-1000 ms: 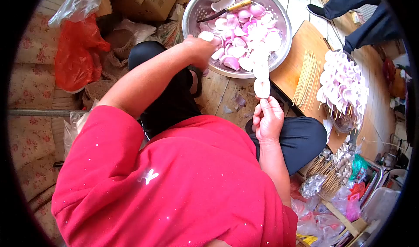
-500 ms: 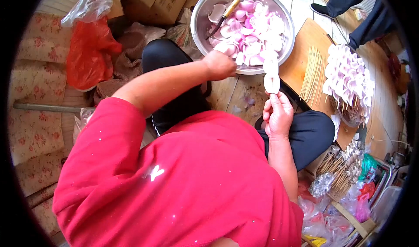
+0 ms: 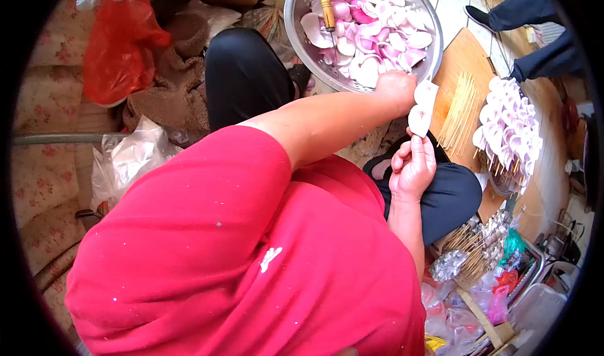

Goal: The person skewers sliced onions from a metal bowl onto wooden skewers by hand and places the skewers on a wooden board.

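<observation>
My right hand (image 3: 412, 167) is closed in a pinch around the lower end of a skewer of onion pieces (image 3: 420, 118), which stands up from the fingers. Close against the skewer's upper left side is my left hand (image 3: 396, 92), curled, with its fingertips hidden; whatever it grips does not show. It lies at the near rim of a metal colander (image 3: 294, 38) full of cut purple onion pieces (image 3: 377, 32). A knife with a wooden handle (image 3: 326, 11) rests on the onions.
On a wooden board (image 3: 462, 51) to the right lie bare bamboo skewers (image 3: 459, 114) and a heap of filled onion skewers (image 3: 509, 123). Another person's legs (image 3: 525, 10) are beyond. Plastic bags (image 3: 450, 324) and more skewers (image 3: 469, 249) are at lower right; a red bag (image 3: 119, 54) is at left.
My left hand has moved right, from the colander's near edge to beside the skewer. My right hand and the skewer have shifted slightly right and down in view. The camera view has also shifted.
</observation>
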A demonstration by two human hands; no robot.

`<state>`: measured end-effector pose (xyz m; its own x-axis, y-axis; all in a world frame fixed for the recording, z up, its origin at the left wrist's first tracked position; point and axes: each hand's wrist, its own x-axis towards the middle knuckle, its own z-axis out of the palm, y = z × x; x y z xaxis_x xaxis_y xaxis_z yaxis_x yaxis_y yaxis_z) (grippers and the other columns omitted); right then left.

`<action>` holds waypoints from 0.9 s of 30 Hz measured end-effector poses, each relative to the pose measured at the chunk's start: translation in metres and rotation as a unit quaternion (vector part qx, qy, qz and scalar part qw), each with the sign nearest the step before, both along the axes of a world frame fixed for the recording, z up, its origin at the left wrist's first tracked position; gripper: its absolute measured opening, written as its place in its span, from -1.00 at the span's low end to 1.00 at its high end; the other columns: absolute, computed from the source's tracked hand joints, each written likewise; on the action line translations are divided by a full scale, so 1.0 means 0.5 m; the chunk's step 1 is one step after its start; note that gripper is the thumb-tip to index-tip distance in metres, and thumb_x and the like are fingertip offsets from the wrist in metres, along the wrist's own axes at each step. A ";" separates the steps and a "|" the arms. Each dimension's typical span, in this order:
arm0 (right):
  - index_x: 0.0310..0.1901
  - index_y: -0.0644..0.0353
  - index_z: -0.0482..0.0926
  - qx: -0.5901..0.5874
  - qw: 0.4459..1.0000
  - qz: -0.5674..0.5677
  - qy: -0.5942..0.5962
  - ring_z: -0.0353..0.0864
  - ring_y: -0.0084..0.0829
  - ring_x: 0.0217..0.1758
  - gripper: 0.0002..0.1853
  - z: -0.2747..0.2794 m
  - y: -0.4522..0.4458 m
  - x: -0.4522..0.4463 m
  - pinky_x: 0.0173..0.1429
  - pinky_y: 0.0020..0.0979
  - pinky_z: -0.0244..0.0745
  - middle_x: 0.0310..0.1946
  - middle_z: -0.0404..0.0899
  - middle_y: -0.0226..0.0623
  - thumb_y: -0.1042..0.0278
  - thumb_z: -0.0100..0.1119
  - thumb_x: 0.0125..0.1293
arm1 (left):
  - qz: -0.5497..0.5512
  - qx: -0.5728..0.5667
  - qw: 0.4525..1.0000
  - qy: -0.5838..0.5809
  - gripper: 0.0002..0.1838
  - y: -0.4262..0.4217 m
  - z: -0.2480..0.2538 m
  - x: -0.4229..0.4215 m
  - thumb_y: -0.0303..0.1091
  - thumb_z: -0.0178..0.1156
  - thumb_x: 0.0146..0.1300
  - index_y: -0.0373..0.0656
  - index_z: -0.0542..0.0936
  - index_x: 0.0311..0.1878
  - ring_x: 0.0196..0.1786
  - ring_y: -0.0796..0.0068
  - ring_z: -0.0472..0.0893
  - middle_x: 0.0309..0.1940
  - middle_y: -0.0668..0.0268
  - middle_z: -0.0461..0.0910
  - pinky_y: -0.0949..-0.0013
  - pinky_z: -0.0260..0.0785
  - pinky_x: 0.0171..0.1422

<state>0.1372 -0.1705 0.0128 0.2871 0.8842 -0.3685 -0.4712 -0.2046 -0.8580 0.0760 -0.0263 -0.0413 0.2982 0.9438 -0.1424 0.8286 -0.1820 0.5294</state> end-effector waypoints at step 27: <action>-0.16 0.28 0.51 -0.021 0.999 0.030 -0.012 0.26 -0.71 -0.77 -0.82 -0.013 0.002 0.005 -0.70 -0.69 0.15 -0.65 0.43 -0.44 0.36 0.00 0.35 | -0.108 0.086 0.967 0.215 -0.60 0.275 0.152 -0.343 -0.10 0.23 0.06 -0.13 0.58 -0.09 -0.11 0.27 0.62 -0.21 0.05 0.62 0.24 0.41 0.01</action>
